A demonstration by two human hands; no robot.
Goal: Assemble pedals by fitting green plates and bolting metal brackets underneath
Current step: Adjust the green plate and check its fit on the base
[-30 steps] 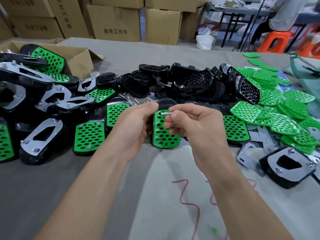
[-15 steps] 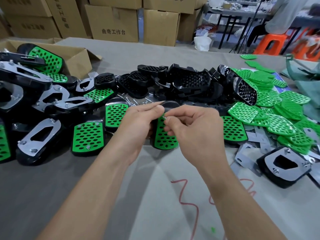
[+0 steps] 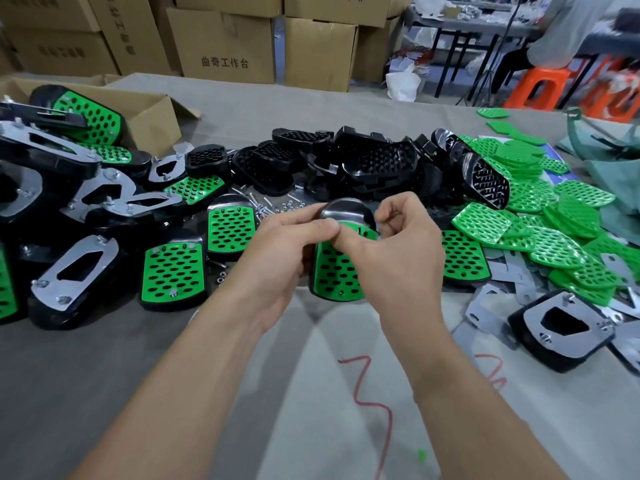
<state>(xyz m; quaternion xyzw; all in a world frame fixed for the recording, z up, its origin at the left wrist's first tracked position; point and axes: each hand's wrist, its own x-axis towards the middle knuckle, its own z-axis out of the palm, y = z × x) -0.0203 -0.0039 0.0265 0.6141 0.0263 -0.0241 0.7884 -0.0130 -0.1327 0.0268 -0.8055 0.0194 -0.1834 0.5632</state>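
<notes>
Black plastic pedal (image 3: 341, 216) with green perforated plate (image 3: 334, 271) rests on the grey table (image 3: 104, 375), left hand (image 3: 277, 258) gripping its top. The right hand (image 3: 394, 251) pinches at the plate's upper hole, contents hidden. Likely the fastening step; next needs a flat metal bracket (image 3: 485, 315) underneath.

Behind the grey worktable (image 3: 242, 109), brown cardboard boxes (image 3: 225, 46) stand stacked. Beyond its far right corner are a black-legged table (image 3: 467, 26) and orange stools (image 3: 543, 88).

Grey table (image 3: 104, 393): pedals (image 3: 172, 273), green plates (image 3: 568, 209), brackets (image 3: 485, 311).
</notes>
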